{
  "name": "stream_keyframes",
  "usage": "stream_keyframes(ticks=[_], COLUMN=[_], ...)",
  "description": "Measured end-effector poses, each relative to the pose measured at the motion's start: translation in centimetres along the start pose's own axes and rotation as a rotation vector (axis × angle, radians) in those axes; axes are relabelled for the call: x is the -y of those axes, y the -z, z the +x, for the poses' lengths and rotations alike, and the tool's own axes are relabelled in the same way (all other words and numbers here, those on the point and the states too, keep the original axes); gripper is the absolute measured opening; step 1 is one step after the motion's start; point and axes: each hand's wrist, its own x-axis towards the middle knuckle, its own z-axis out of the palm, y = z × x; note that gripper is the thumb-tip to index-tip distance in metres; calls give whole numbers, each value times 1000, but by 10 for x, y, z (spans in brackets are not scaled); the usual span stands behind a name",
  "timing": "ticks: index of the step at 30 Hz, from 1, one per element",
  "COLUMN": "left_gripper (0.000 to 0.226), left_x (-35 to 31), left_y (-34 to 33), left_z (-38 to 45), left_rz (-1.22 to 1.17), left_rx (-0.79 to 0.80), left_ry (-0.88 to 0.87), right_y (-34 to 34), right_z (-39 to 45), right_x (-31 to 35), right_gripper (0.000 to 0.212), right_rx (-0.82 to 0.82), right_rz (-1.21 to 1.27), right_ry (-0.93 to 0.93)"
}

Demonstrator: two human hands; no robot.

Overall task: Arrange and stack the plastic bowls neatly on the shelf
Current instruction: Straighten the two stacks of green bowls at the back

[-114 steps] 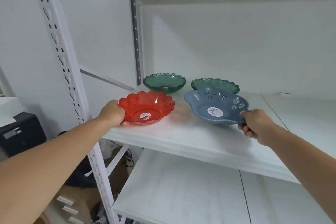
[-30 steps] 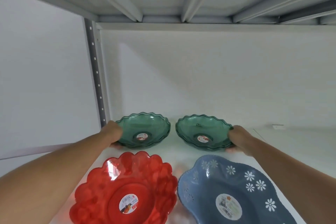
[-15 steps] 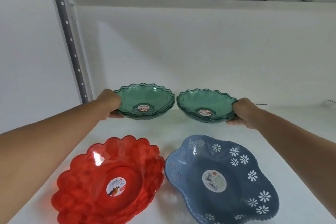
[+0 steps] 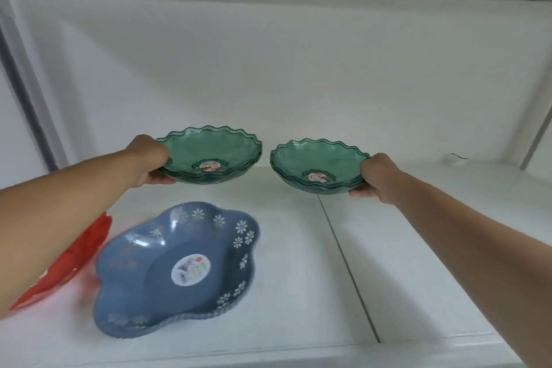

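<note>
Two see-through green bowls with wavy rims are held up above the white shelf [image 4: 418, 248]. My left hand [image 4: 148, 160] grips the left green bowl [image 4: 212, 155] by its left rim. The right green bowl [image 4: 316, 164] is gripped at its right rim by my right hand [image 4: 378, 175]. Each green bowl looks like a nested pair. A blue flower-shaped bowl [image 4: 179, 269] with white daisy prints lies on the shelf in front. At the far left a red scalloped bowl [image 4: 74, 254] is mostly hidden behind my left forearm.
The shelf's white back wall is close behind the green bowls, and the ribbed underside of the upper shelf hangs overhead. A seam [image 4: 343, 257] splits the shelf board. A small white object [image 4: 452, 158] lies at the back right corner.
Both green bowls have come up off the shelf and shifted to the right with my hands. The view has swung right, pushing the red bowl toward the left edge.
</note>
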Motion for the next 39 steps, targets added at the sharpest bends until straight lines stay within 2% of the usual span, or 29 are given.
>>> stream_keyframes(ticks=[10,18,25,31,36,39], left_gripper=[17,15,18,19,26,23], left_x=[-52,-79,-95,-108,-119,-120], left_y=[-115,-179,-254,-334,-389,-413], left_z=[-30,-35,-70,-112,-139,-146], left_rz=[-17,-58,-92,-131,-175,-157], left_rx=[70,131,68,-1,-39,-72], left_ry=[-7,-3,25,83,125,147], right_y=[104,171,243,311,360,379], right_z=[46,69,112,163,191,204], right_x=[-30,-48,-80,-116,-130,-138], right_gripper=[34,37,34,36,30,28], right_rx=[-72,-151,-134,-91,-75,-53], right_rz=[-29,-28,72,47,61,79], right_ry=[-27,-77,-52,-16,-37,-47])
